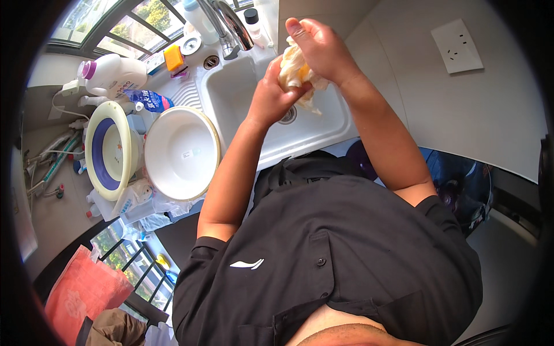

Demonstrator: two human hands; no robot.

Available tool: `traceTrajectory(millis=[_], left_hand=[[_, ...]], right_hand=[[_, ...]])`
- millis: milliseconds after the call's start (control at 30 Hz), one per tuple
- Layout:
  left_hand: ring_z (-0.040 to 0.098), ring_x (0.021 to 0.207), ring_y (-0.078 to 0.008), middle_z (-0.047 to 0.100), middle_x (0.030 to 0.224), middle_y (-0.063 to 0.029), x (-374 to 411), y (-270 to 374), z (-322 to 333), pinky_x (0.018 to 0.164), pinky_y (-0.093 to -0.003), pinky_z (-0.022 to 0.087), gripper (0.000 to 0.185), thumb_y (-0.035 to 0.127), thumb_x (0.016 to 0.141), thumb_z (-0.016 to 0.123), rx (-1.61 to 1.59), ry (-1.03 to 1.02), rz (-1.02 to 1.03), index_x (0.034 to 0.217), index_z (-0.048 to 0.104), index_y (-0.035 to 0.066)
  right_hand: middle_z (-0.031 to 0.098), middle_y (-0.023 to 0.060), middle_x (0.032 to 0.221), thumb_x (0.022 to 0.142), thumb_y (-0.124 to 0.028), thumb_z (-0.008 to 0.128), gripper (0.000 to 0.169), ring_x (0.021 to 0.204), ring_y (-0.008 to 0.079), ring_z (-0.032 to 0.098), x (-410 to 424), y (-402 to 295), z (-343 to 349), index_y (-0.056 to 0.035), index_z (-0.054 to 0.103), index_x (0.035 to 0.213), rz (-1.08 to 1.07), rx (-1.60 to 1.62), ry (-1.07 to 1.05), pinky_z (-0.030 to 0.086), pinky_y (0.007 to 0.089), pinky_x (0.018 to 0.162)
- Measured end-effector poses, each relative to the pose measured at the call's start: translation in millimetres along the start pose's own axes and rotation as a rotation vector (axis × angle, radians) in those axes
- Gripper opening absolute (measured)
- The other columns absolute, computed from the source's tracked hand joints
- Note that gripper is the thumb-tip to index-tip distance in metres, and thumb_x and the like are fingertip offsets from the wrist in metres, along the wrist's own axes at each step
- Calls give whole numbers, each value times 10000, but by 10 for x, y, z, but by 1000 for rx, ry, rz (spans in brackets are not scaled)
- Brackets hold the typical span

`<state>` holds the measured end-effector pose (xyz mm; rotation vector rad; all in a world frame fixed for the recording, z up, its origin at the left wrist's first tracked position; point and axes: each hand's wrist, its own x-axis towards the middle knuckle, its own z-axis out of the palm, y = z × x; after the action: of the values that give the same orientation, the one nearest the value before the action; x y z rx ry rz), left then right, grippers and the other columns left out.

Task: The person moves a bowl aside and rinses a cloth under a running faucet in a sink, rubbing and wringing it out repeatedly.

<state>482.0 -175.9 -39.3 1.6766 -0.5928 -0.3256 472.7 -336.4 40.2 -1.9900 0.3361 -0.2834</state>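
A wet-looking, cream-coloured cloth [293,71] is bunched between my two hands above a white sink basin [242,93]. My left hand [275,93] grips its lower left side, with the thumb across the front. My right hand [322,52] closes on the upper right side, thumb raised. A loose end of the cloth hangs below the hands, close to the sink drain [288,116]. The chrome faucet [231,30] stands behind the basin, to the left of the cloth. Part of the cloth is hidden by my fingers.
Left of the basin stand a white washbasin [181,151] and a cream basin with a purple band [108,151]. Behind them are a white detergent jug [117,75], a blue pouch [149,100] and an orange block [173,58]. A wall socket [457,46] is at the right.
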Motion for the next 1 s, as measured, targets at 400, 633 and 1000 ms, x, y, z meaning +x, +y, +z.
traceTrajectory(millis=[400, 633, 1000], left_hand=[[625, 948, -108, 690, 1059, -30, -15, -85, -474, 828, -272, 499, 211, 183, 1032, 638, -392, 104, -113, 1152, 671, 13], [633, 976, -137, 681, 1077, -68, 103, 358, -232, 879, -290, 502, 247, 112, 917, 658, -383, -136, -3, 1141, 661, 8], [633, 1137, -224, 639, 1240, -130, 19, 223, -135, 1037, -379, 485, 312, 16, 987, 569, -801, 151, -106, 1296, 548, -18]], right_hand=[[699, 119, 746, 885, -712, 645, 653, 718, 274, 691, -238, 462, -361, -66, 680, 798, 127, -425, -151, 541, 417, 679], [385, 126, 1603, 818, -448, 844, 1072, 1495, 251, 344, -449, 848, 50, -148, 240, 1650, -148, 500, -452, 256, 377, 1231], [714, 94, 1093, 865, -153, 710, 365, 1001, 163, 685, -542, 2008, 542, -2, 687, 1197, 225, 674, -191, 566, 338, 863]])
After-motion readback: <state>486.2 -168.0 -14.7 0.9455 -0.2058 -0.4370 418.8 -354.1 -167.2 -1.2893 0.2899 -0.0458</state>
